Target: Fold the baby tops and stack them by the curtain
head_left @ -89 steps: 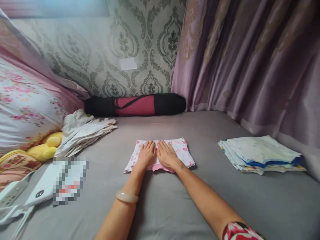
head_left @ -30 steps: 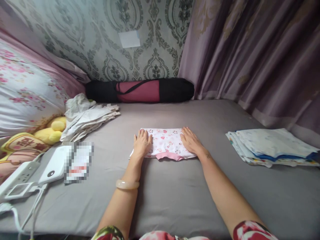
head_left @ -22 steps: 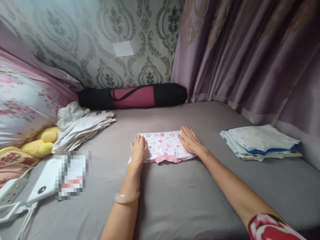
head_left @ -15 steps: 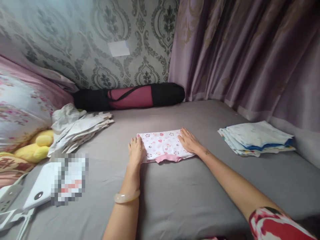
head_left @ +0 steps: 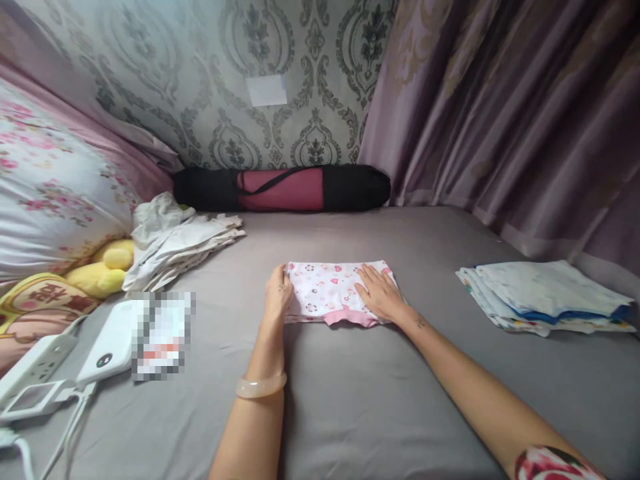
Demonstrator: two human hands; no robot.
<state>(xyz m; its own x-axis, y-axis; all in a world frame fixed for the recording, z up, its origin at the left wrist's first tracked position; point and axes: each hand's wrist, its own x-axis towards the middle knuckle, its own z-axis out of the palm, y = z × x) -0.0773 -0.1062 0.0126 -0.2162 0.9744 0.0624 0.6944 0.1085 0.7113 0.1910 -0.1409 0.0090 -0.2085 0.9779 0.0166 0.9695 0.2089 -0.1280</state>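
A small folded white garment (head_left: 327,288) with pink and red prints and a pink hem lies flat on the grey bed sheet (head_left: 360,407). My left hand (head_left: 279,291) sits at its left edge, turned on its side, with the fingers closed on that edge. On the garment's right part my right hand (head_left: 379,294) rests flat, palm down, fingers stretched out. A pale bangle (head_left: 261,387) circles my left wrist.
A stack of folded cloths (head_left: 545,298) lies at the right by the purple curtain (head_left: 500,120). A heap of white clothes (head_left: 183,243), a yellow plush toy (head_left: 103,270) and a floral pillow (head_left: 50,193) lie left. Power bank (head_left: 113,341) and power strip (head_left: 30,372) near left. A black-and-red rolled bag (head_left: 280,189) lies against the wall.
Both hands slid apart from the garment's middle to its sides. The left hand has since turned on edge and closed on the left side; the right hand stays flat.
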